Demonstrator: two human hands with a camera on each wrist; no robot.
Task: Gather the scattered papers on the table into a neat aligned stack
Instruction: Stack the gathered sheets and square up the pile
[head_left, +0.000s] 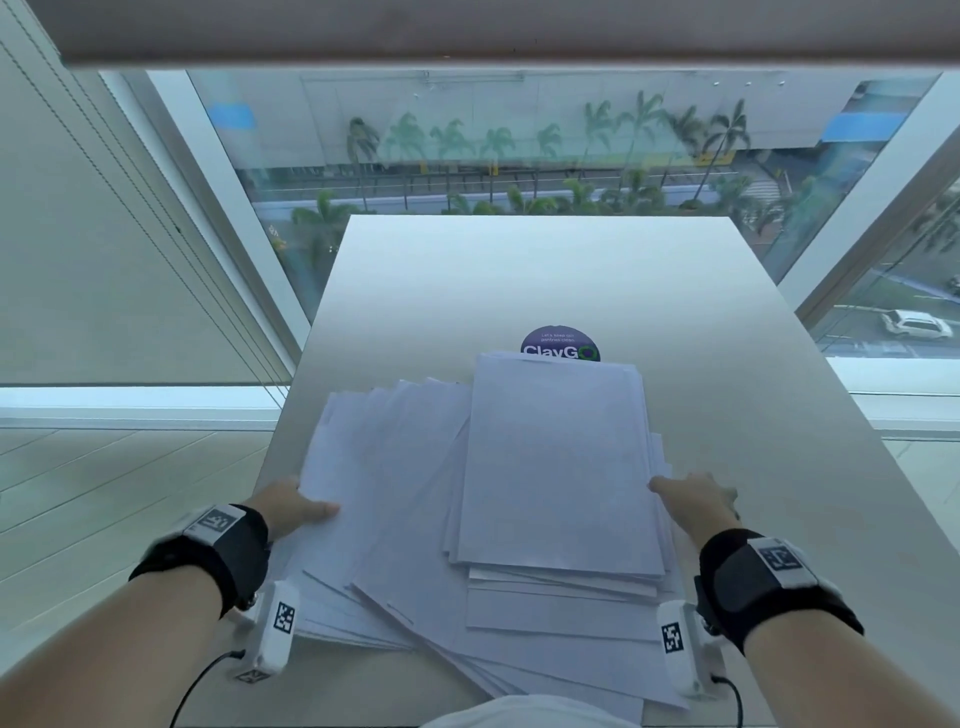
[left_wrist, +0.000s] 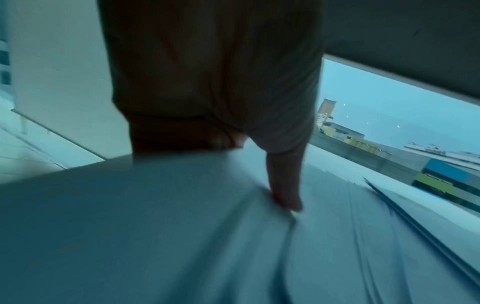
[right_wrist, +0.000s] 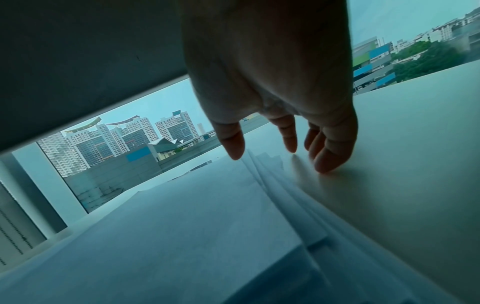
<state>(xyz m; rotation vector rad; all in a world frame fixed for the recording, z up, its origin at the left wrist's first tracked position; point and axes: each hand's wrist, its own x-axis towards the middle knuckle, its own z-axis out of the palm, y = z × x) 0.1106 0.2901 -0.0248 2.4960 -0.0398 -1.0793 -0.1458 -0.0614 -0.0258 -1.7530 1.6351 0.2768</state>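
A: Left hand (head_left: 291, 506)?
B: Thumb over, fingers tucked beneath the fanned papers (head_left: 395, 499), pinching their left edge, mid-tabletop (head_left: 519, 270).
A: Right hand (head_left: 696, 501)?
B: Loose, fingers apart beside the squarer pile. Step: gathering. Next: push both sides inward, square edges.

On round purple sticker (head_left: 560, 343) on table (head_left: 519, 270): large white letters "ClayGo", last letter drawn as a green ring, lower edge cut off by top sheet of papers (head_left: 556, 467). Above that, two small faint lines, apparently "Let's keep our pantries clean.", barely legible. On wristbands (head_left: 769, 577) and wrist cameras (head_left: 675, 644): black-and-white square code markers, no readable letters or numbers. Papers blank on visible sides.
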